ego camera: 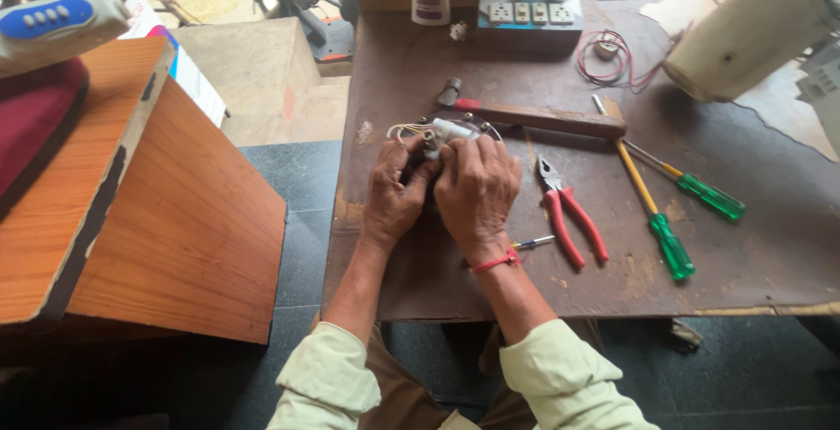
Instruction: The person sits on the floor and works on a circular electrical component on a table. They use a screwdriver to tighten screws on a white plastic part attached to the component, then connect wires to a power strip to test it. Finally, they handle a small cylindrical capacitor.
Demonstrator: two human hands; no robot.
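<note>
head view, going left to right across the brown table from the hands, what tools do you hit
left hand → right hand, both on a small white wired part → red-handled pliers → long green-handled screwdriver → shorter green-handled screwdriver

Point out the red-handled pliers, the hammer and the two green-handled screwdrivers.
Pliers [567, 211]: head view, near the pivot.
Hammer [551, 119]: head view, mid wooden handle.
Screwdrivers [672, 246]: head view, nearer one's green handle; the other [710, 195], green handle.
</note>
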